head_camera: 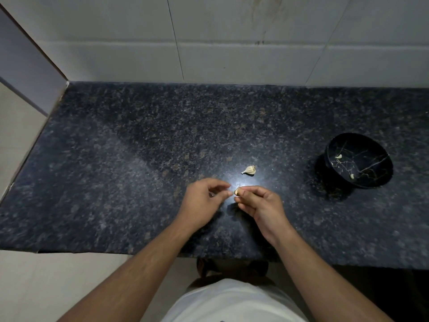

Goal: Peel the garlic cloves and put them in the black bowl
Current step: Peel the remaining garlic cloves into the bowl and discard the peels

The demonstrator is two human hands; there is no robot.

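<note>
My right hand [260, 205] pinches a garlic clove [237, 191] at its fingertips, tip pointing toward my left hand [204, 201], loosely curled and holding nothing just beside it, while the black bowl [358, 160] sits well off to the right hand's far side.

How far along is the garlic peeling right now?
Done: two pale cloves already lie in the black bowl. In hand: the right hand pinches a clove while the left hand works at its tip. Left: one garlic piece on the counter, seemingly unpeeled.
</note>
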